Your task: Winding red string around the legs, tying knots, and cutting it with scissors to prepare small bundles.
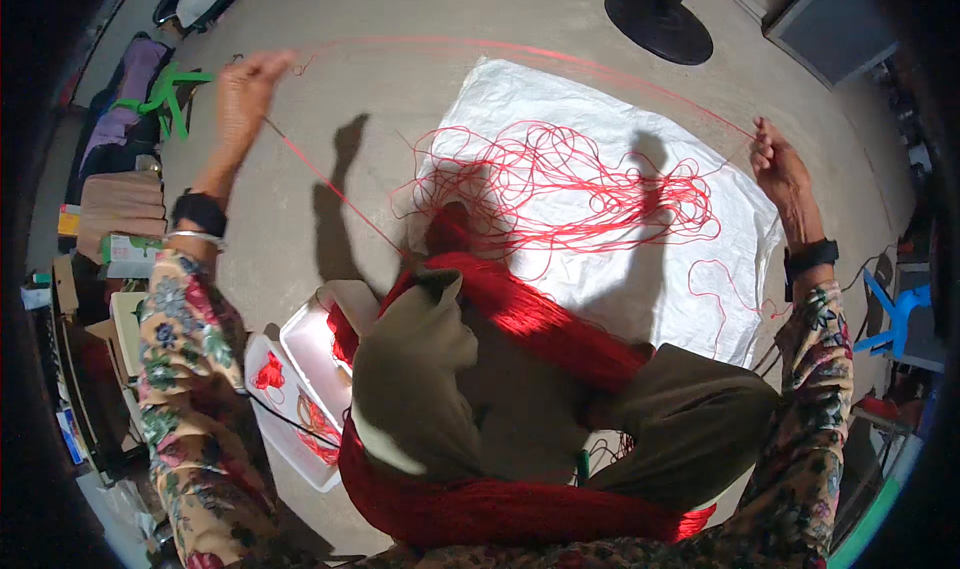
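Note:
My left hand (245,99), slightly blurred, is raised at the upper left with its fingers closed on red cord. Across to the right, my right hand (783,174) pinches the same kind of cord between thumb and fingers. A blurred stretch of red cord (520,47) spans the two hands in a shallow arc. Another strand (340,195) slants from my left hand down to a thick red skein (550,314), which loops around my bent knees. Beyond the skein, loose coils of red cord (690,194) lie tangled on a white sheet (500,84).
Two white plastic trays (262,429) sit by my left knee, with bits of red cord inside. A green stool (165,99) and stacked boxes (125,254) line the left. At the far right are a black round base (658,26) and a blue stool (897,314).

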Motion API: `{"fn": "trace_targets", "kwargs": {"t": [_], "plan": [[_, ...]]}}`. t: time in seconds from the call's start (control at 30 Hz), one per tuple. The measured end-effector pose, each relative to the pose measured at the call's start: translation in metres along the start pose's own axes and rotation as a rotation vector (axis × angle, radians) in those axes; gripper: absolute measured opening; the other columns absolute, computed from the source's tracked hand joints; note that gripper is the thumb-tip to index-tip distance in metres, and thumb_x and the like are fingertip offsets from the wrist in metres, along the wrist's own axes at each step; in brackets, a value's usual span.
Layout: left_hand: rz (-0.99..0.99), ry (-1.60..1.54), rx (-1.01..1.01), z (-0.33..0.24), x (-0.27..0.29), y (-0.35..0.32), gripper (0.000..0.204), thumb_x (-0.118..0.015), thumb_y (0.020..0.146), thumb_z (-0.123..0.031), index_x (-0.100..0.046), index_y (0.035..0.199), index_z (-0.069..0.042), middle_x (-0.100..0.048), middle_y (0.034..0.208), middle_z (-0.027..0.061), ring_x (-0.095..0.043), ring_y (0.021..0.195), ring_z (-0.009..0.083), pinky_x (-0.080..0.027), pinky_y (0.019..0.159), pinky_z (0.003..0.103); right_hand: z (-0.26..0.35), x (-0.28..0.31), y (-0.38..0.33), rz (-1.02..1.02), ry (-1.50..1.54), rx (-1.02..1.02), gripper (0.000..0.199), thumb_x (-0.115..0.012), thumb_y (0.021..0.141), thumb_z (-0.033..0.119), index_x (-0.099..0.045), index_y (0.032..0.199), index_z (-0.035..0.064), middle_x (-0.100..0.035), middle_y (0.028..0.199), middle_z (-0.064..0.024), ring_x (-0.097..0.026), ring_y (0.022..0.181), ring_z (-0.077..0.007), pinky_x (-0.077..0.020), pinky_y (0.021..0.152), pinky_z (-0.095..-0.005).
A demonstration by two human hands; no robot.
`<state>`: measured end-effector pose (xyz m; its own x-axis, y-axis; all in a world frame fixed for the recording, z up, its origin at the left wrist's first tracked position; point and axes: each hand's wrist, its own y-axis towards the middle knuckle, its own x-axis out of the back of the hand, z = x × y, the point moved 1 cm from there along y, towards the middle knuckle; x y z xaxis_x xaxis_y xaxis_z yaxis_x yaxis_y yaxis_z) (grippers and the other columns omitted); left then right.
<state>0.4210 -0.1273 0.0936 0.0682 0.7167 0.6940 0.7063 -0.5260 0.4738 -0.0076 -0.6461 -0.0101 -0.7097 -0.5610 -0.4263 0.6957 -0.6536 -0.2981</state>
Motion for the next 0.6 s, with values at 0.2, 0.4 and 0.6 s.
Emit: {"fn": "trace_targets", "kwargs": {"t": [0.2,0.4,0.6], "plan": [[-0.418,0.008,0.085,-0.059,0.100,0.003,0.033,-0.067,0.083,-0.035,-0.070,0.095,-0.005,-0.062,0.075,-0.0010,-0.051,0.062,0.0082,-0.042,0.056,0.023,0.009,-0.064,-0.019,0.206,0.084,-0.078,0.018,-0.051,0.095,0.013,-0.051,0.109,0.0017,-0.042,0.067,0.0046,-0.035,0.051,-0.0039,-0.0293,0.040,-0.0195],[0.362,-0.030,0.550,-0.050,0.118,-0.082,0.027,-0.068,0.082,-0.034,-0.069,0.086,-0.008,-0.049,0.061,-0.0060,-0.039,0.050,0.0050,-0.031,0.046,0.021,0.014,0.064,0.025,0.075,0.034,0.055,0.033,-0.044,0.096,0.013,-0.045,0.125,-0.0018,-0.042,0.072,0.0036,-0.038,0.059,-0.0063,-0.0344,0.052,-0.0205],[0.342,-0.202,0.691,0.002,0.167,-0.157,0.029,-0.069,0.082,-0.032,-0.064,0.085,-0.004,-0.040,0.056,-0.0072,-0.032,0.045,0.0029,-0.026,0.041,0.021,0.076,0.246,0.025,-0.026,-0.126,0.252,0.011,-0.045,0.095,0.007,-0.049,0.084,0.0067,-0.038,0.068,0.0011,-0.035,0.054,-0.0081,-0.0355,0.052,-0.0194]]}}
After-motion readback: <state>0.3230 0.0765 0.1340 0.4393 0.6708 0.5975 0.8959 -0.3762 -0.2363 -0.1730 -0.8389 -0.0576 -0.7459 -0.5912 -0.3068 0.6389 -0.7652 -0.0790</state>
